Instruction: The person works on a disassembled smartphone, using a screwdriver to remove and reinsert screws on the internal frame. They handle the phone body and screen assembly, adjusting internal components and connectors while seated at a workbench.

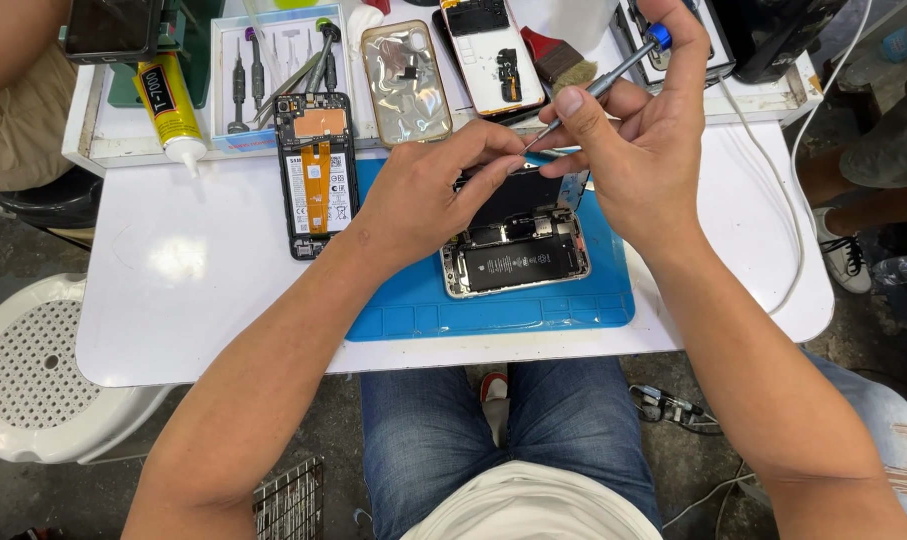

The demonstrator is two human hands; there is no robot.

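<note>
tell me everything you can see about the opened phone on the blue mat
The opened phone lies flat on the blue mat, its silver metal frame exposed and its insides facing up: a long black battery across the middle and dark boards and connectors above it. Its black screen panel looks lifted up at the far edge. The left hand rests fingers on that upper part, while the right hand holds a slim screwdriver with a blue cap, tip pointed down at the upper part.
</note>
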